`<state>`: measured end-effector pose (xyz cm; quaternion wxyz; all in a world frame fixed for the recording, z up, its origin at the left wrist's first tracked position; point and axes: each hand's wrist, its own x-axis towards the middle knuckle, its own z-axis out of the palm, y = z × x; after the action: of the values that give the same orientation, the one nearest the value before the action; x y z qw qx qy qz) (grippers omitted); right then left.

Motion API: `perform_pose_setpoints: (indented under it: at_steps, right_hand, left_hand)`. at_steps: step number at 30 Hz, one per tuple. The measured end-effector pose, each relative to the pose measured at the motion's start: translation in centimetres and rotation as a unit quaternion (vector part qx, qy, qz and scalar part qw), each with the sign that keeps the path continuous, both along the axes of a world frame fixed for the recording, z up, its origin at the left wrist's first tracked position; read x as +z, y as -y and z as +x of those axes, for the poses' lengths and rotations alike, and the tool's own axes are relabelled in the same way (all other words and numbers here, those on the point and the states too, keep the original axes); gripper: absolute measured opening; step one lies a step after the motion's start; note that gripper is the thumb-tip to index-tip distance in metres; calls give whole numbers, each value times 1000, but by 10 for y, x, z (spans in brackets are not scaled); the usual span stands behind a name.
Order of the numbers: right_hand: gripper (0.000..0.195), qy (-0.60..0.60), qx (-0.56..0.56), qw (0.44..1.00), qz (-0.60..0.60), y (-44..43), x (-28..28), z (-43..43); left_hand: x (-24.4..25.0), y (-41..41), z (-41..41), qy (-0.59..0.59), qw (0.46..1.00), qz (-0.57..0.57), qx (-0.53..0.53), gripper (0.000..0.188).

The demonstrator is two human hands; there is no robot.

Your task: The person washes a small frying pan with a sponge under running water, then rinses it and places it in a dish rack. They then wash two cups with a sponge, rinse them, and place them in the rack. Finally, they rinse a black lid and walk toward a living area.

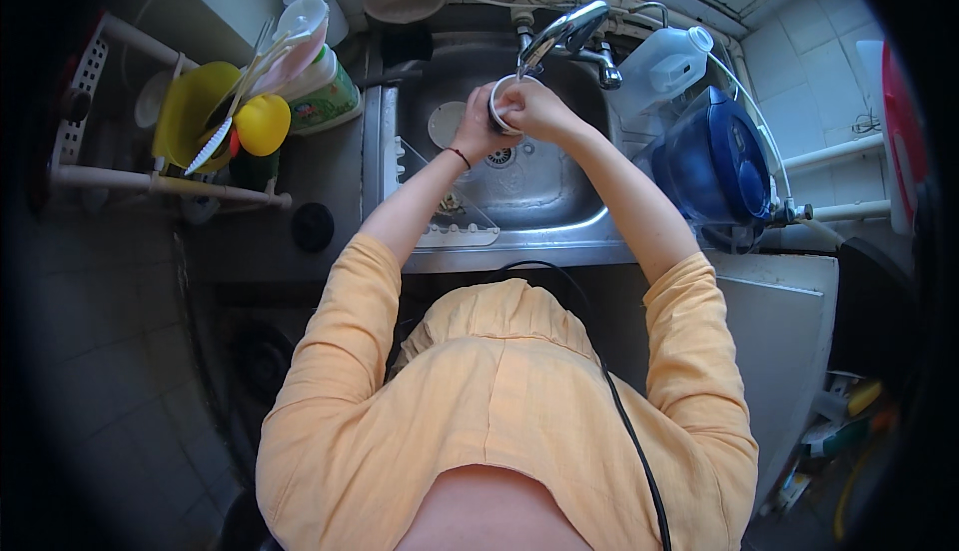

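My left hand (479, 128) grips a cup (496, 101) with a white rim and a darker outside, tilted under the spout of the chrome faucet (563, 32). The fingers of my right hand (541, 110) reach inside the cup's mouth; whether they hold anything in there is hidden. Both hands are above the stainless steel sink (554, 184), over its drain strainer (498, 155). A white round object (447, 124) lies in the basin left of my left hand. In the sink's near left corner is a white corner strainer (468, 235) with food scraps beside it.
On the left stand a dish rack (135, 180) with utensils and a yellow container (180, 113), and a green-labelled tub (326, 94). At right are a translucent plastic jug (663, 68) and a blue water filter pitcher (719, 161). A black cable hangs before my body.
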<state>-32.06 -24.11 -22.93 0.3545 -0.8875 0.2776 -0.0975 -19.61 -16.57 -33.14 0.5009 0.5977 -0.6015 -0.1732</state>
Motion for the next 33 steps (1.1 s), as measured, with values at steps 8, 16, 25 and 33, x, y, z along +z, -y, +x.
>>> perform_pose_setpoints:
  at_steps: [8, 16, 25, 33]
  right_hand:
    - [11, -96, 318, 872, -360, 10, 8, -11]
    - [12, -88, 356, 867, -339, 27, -36, 8]
    - [45, -62, 221, 972, -57, 24, -56, 18]
    - [12, -30, 111, 944, 309, 14, -22, 2]
  left_hand:
    - [16, -8, 26, -5, 978, 115, -171, 92]
    - [9, -6, 38, 11, 979, 103, -177, 92]
    - [15, -22, 34, 90, 989, 105, -44, 83]
    - [8, -27, 54, 176, 978, 107, 39, 77]
